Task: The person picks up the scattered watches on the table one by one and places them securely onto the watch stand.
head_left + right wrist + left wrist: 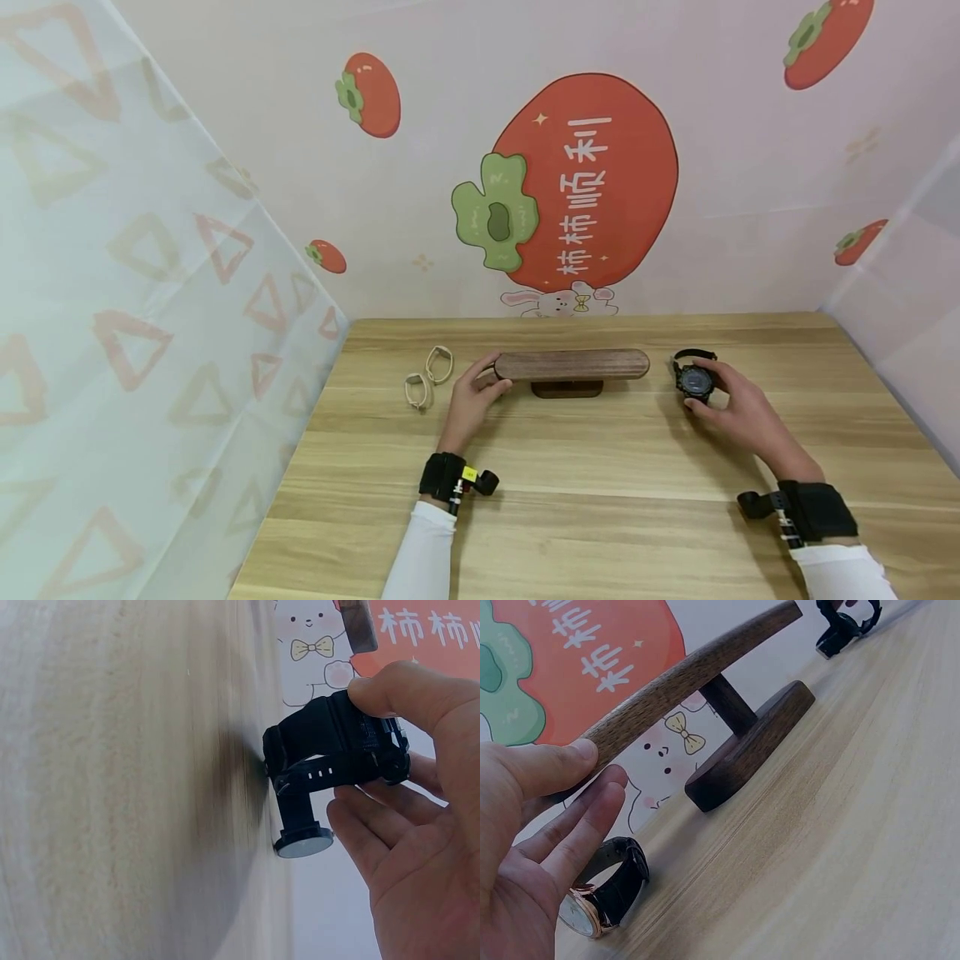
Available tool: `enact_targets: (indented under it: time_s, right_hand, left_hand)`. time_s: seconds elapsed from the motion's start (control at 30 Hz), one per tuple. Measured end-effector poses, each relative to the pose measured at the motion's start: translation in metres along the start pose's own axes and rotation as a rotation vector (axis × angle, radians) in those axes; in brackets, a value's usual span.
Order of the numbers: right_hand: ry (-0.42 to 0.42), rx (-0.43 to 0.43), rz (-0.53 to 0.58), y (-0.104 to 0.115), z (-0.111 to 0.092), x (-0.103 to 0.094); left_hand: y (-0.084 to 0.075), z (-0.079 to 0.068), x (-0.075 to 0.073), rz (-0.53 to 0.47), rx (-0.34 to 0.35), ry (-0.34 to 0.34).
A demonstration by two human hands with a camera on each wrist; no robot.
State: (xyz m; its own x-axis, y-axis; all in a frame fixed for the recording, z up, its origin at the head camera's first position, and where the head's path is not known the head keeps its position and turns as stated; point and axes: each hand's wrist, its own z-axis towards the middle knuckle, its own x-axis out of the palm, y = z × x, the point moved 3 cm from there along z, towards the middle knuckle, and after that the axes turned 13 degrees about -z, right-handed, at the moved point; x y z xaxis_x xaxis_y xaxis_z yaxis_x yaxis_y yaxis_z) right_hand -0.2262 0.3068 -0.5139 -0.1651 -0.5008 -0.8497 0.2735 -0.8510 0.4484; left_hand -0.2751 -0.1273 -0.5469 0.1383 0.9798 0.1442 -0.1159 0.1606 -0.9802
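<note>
A dark wooden stand, a long rounded bar (570,365) on a post and base (567,389), stands near the back of the table. My left hand (470,404) pinches the bar's left end, thumb on the near side in the left wrist view. Close below that hand lies a watch (604,892) with a black strap and rose-gold case. On the right, my right hand (742,412) holds a black digital watch (695,382) by its case, between thumb and fingers. Beside it in the right wrist view is another watch (304,841), round-faced with a dark strap.
Two pale looped bands (439,364), the nearer one (416,391) slightly left, lie left of the stand. The wood-grain table (592,500) meets a printed back wall (420,208) just behind these things. A patterned side wall (187,333) borders the left edge.
</note>
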Motion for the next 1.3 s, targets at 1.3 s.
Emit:
enact_targets:
  time_s: [1.3]
  right_hand:
    - [0.058,0.012,0.031,0.011,0.016,0.01]
  left_hand:
    - [0.001,-0.001,0.0,-0.003,0.014,0.018]
